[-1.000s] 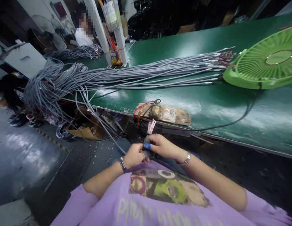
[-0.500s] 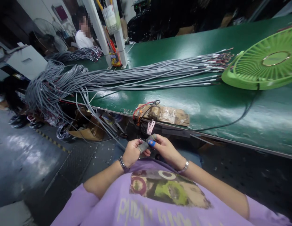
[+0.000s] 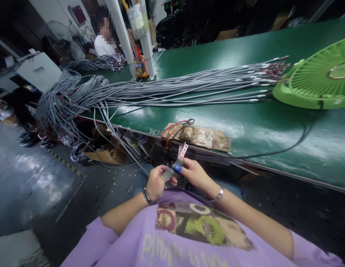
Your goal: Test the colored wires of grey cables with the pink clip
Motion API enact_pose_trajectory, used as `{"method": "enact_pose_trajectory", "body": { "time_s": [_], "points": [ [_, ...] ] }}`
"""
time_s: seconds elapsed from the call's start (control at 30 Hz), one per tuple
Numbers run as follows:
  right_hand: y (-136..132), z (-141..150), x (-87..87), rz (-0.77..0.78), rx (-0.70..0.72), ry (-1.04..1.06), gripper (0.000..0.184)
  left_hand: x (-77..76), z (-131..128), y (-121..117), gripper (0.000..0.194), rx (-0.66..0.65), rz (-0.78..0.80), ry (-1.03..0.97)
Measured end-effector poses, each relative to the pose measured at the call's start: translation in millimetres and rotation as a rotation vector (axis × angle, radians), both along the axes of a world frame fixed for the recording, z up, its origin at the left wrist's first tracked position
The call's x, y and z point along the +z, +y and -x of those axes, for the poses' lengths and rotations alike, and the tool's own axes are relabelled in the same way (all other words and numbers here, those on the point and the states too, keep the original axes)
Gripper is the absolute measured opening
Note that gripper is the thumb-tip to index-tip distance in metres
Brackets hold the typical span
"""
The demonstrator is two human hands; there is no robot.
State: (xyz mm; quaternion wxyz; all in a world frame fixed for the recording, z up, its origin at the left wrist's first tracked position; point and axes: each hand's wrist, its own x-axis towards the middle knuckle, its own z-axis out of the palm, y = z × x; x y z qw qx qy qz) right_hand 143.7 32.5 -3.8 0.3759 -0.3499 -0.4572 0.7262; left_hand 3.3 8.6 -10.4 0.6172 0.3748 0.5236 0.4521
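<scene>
My left hand [image 3: 156, 181] and my right hand [image 3: 194, 172] meet in front of my chest, just below the green table's front edge [image 3: 253, 165]. Both are closed in a pinch with grey finger covers on; the right one has a blue tip. Between them I hold the end of a thin cable with small coloured wires [image 3: 168, 167]; the detail is too small to make out. A pink clip-like tool [image 3: 182, 151] hangs from the table edge right above my fingers, beside a worn brown pad [image 3: 206, 136] with red and black leads.
A big bundle of grey cables [image 3: 172, 89] lies across the green table and spills off its left end. A green fan [image 3: 319, 79] lies at the right, its black cord trailing along the table. Another person sits far back left. Boxes and scrap lie on the floor under the table.
My hands have risen from my lap toward the table edge and the pink tool, and my fingers have shifted on the cable end. The view has shifted slightly right.
</scene>
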Motion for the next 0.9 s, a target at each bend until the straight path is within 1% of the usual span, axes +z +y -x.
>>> {"method": "enact_pose_trajectory", "body": {
  "time_s": [0.07, 0.2, 0.33, 0.5, 0.57, 0.63, 0.73, 0.83, 0.9],
  "points": [
    [-2, 0, 2.9, -0.002, 0.002, 0.049, 0.041, -1.5, -3, 0, 0.043, 0.035, 0.017, -0.037],
    [-3, 2, 8.4, -0.017, -0.038, 0.105, 0.039, -1.7, -8, -1, 0.046, 0.121, 0.055, -0.099],
    [-4, 4, 6.6, 0.007, -0.064, 0.14, 0.038, 1.2, -10, -1, 0.046, 0.162, 0.106, -0.12],
    [-4, 3, 4.3, 0.035, -0.045, 0.16, 0.037, 3.4, -9, 0, 0.046, 0.169, 0.109, -0.088],
    [-2, 2, 7.7, 0.034, -0.013, 0.132, 0.04, 3.2, -9, 0, 0.044, 0.161, 0.094, -0.067],
    [1, 0, 12.6, 0.024, 0.009, 0.061, 0.043, 2.6, -8, -1, 0.043, 0.141, 0.082, -0.043],
    [3, 0, 17.2, 0.005, 0.012, -0.032, 0.046, 1.3, -7, -2, 0.043, 0.107, 0.068, -0.013],
    [2, 2, 15.8, 0.019, 0.008, -0.027, 0.045, 0.8, -6, -3, 0.046, 0.085, 0.055, 0.007],
    [1, 3, 14.0, 0.039, -0.03, -0.011, 0.044, 1.0, -5, -3, 0.047, 0.091, 0.046, 0.014]
  ]
}}
